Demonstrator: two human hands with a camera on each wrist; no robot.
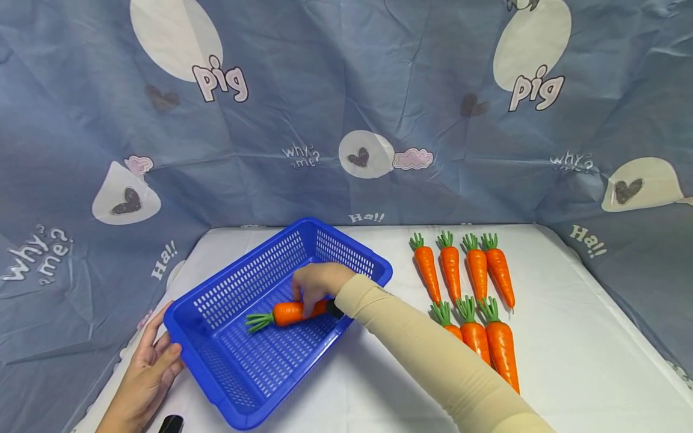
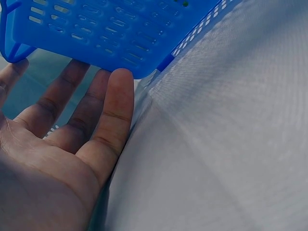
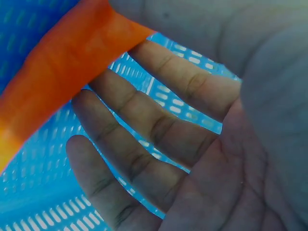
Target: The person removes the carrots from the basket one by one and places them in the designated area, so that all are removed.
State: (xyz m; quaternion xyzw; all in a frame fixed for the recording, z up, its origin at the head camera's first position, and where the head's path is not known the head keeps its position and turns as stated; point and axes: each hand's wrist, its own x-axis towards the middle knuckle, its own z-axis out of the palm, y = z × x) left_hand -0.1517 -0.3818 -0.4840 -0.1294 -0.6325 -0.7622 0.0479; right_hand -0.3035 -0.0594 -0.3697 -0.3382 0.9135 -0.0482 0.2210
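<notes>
A blue plastic basket [image 1: 216, 394] with slotted walls stands at an angle on the table. Inside it lies an orange carrot [image 1: 288, 313] with green stalks, its top toward the left. My right hand [image 1: 319, 282] reaches in over the near side and pinches the carrot between thumb and fingertips; the right wrist view has the thumb across the carrot [image 3: 62, 62] and the fingertips along its lower side. At the basket's left corner, my left hand [image 1: 148, 367] touches the outside with fairly straight fingers. The left wrist view shows its fingertips against the basket's edge [image 2: 96, 57].
To the right of the basket, several carrots [image 1: 476, 273] form a back row, with more carrots [image 1: 500, 349] in front, partly behind my right sleeve [image 1: 433, 361]. A white cloth [image 1: 585, 337] covers the table. Behind hangs a blue-grey printed curtain [image 1: 303, 90].
</notes>
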